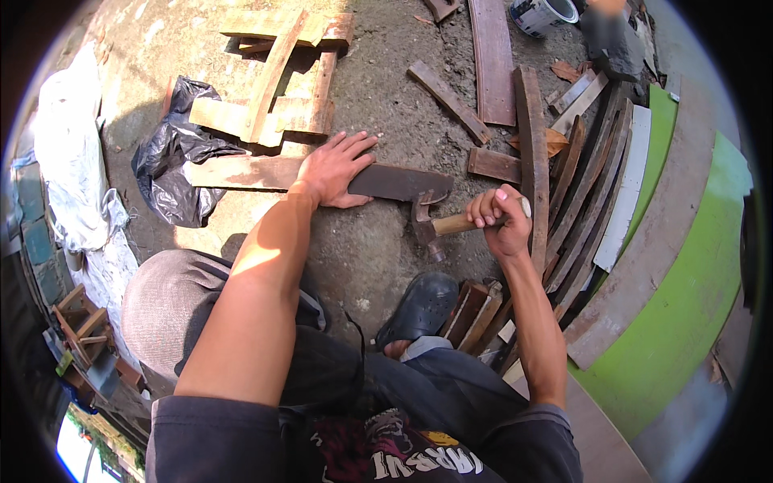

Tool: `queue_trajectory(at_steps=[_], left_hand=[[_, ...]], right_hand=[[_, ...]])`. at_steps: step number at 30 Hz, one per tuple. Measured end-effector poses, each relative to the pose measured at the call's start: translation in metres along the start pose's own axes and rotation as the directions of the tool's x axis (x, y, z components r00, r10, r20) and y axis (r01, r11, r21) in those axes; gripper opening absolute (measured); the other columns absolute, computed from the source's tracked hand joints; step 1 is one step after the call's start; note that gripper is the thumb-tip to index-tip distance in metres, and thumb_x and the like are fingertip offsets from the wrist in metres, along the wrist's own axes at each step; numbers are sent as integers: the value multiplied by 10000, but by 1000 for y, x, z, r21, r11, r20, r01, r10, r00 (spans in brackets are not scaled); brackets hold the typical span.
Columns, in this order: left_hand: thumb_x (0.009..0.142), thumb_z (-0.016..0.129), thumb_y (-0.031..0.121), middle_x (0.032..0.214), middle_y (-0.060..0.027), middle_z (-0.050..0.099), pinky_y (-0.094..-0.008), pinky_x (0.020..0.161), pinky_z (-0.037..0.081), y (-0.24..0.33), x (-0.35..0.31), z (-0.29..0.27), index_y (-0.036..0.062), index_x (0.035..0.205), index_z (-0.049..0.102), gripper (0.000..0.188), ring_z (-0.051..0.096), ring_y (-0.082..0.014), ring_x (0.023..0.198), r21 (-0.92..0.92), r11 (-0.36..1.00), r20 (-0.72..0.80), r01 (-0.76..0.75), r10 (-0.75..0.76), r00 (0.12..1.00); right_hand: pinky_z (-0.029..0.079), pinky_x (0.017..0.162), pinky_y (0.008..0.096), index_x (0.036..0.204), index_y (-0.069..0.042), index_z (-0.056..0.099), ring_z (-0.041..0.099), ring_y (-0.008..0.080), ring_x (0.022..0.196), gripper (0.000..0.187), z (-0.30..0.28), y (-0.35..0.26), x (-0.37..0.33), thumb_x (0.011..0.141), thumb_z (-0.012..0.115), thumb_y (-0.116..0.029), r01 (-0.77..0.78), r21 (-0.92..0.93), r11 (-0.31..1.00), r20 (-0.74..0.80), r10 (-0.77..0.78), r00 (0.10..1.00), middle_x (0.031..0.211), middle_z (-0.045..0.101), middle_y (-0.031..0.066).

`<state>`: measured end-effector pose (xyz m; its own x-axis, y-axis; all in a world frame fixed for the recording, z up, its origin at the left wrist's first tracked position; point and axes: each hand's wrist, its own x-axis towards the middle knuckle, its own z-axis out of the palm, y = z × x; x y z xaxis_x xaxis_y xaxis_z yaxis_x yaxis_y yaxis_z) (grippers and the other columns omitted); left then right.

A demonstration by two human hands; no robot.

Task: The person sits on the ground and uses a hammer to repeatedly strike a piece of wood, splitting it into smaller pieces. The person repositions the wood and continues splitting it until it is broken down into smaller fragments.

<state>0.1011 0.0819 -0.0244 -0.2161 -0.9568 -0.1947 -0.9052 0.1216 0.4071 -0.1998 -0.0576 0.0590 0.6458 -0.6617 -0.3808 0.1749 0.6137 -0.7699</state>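
Observation:
A weathered wooden plank (394, 182) lies across the ground in front of me. My left hand (336, 171) presses flat on its middle, with the fingers spread. In my right hand (501, 217) is a claw hammer (455, 224), gripped by its wooden handle. The rusty claw reaches the plank's right end, while the striking face points toward me. Whether a nail sits under the claw is too small to tell. Beyond the plank's left half lies a frame of nailed boards (270, 76), partly in sunlight.
A black plastic bag (179, 165) touches the plank's left side. Loose strips (449, 103) and long boards (592, 193) crowd the right, beside green panels (684, 298). A paint can (541, 14) stands at the far right. My shoe (419, 307) is close below the hammer.

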Motion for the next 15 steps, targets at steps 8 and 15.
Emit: queue_trajectory(at_steps=[8,15], left_hand=[[717,750,546,1562,-116,391,-497,1216,270,1,1,-1,76,1251,593,728,322,-302,1476,-19,1000,17,-4,4,1000],[706,755,540,1558,-112,395,-495,1215,274,0,1,-3,81,1246,599,726,332,-300,1470,12,1000,27,5,-5,1000]], right_hand=[[449,697,409,647,-112,385,484,207,587,354,-32,10,-4,977,485,-189,-17,185,983,8,15,1000,566,417,53],[465,723,404,665,-52,436,480,187,620,327,8,9,-28,973,524,-111,74,0,997,-16,-74,997,629,500,94]])
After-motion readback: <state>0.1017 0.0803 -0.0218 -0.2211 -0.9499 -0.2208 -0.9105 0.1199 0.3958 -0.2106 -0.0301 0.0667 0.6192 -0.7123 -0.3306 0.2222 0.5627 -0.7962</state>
